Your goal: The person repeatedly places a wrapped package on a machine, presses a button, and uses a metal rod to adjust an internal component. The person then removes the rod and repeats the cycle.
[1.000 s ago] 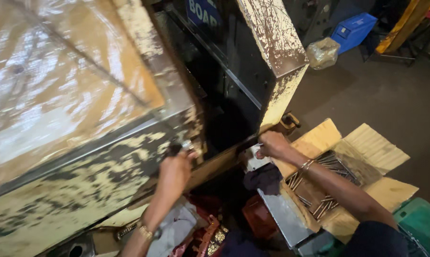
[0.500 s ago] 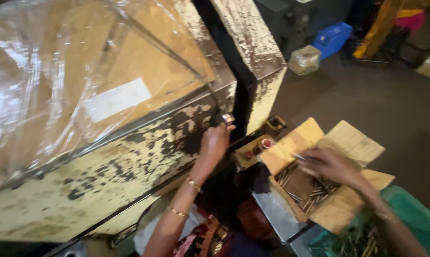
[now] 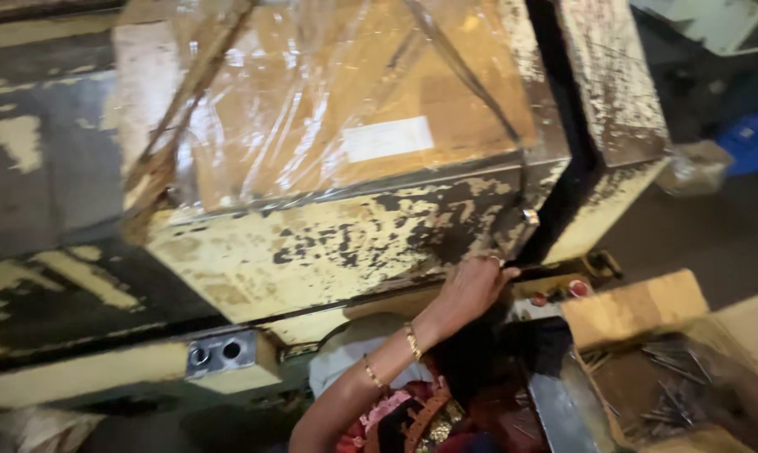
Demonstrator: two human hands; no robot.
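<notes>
A big cream machine housing (image 3: pixel 345 239) (paint badly chipped) stands upright, plastic-wrapped on top

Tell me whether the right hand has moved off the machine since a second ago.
Yes. The right hand has left the machine's lower edge and moved right to the cardboard box of nails; it is blurred at the frame edge.

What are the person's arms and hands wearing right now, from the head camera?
The left hand is bare, no glove, forearm unsleeved. Two thin gold-coloured bangles ring that forearm, one near the wrist and one further up. The right hand is dim and blurred at the frame edge; nothing worn can be made out.
</notes>
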